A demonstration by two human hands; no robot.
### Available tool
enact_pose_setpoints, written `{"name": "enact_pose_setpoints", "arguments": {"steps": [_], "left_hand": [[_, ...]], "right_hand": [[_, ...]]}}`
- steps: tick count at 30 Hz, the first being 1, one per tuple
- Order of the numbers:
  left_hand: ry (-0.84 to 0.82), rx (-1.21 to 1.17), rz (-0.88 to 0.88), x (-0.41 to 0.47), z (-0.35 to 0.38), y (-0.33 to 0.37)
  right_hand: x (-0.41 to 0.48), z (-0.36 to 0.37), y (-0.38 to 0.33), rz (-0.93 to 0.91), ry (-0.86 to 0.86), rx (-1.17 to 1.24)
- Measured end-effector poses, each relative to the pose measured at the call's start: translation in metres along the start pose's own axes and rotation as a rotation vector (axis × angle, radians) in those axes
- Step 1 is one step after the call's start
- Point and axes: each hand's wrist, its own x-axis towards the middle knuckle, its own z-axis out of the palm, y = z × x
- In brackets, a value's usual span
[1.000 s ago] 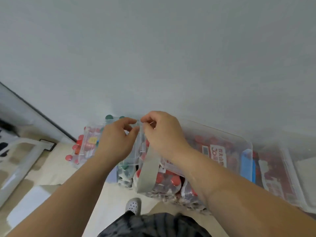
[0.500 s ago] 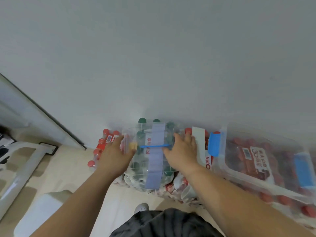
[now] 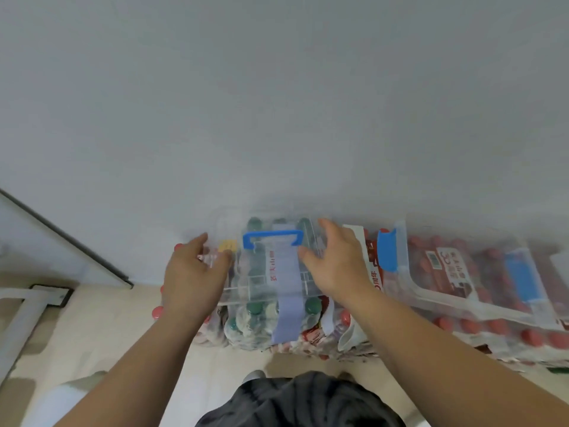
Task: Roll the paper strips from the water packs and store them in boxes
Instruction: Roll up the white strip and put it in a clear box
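Observation:
A small clear plastic box (image 3: 264, 288) with a raised blue handle (image 3: 272, 237) sits on top of a shrink-wrapped pack of green-capped water bottles (image 3: 249, 322) by the wall. A pale blue paper strip (image 3: 288, 318) runs over that pack and shows through the box. My left hand (image 3: 194, 272) touches the box's left side with relaxed fingers. My right hand (image 3: 335, 260) is spread at the box's right side, thumb near the handle. A white paper strip (image 3: 368, 266) lies across the neighbouring red-capped pack.
To the right, a larger clear box (image 3: 437, 291) with blue latches (image 3: 388, 249) rests on red-capped bottle packs (image 3: 492, 328). More red-capped bottles (image 3: 158, 311) stand at the left. A grey wall fills the view above; my foot (image 3: 254, 375) is on the beige floor below.
Both hands came down from pinching a strip in the air to the sides of the small clear box. The view has moved closer, and the blue handle now shows raised.

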Motion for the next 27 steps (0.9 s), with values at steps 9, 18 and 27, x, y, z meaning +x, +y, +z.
{"name": "enact_pose_setpoints", "arguments": {"steps": [9,18,27], "left_hand": [[0.087,-0.374,0.161,-0.019,-0.006,0.083],[-0.11,-0.27,0.277,-0.081,0.084,0.175],[-0.154,-0.01,0.336,-0.119,0.187,0.221]], "right_hand": [[-0.047,-0.09,0.023,-0.097,0.247,0.035],[-0.043,-0.191,0.14,0.101,0.413,0.142],[-0.038,-0.235,0.26,0.106,0.372,0.249]]}}
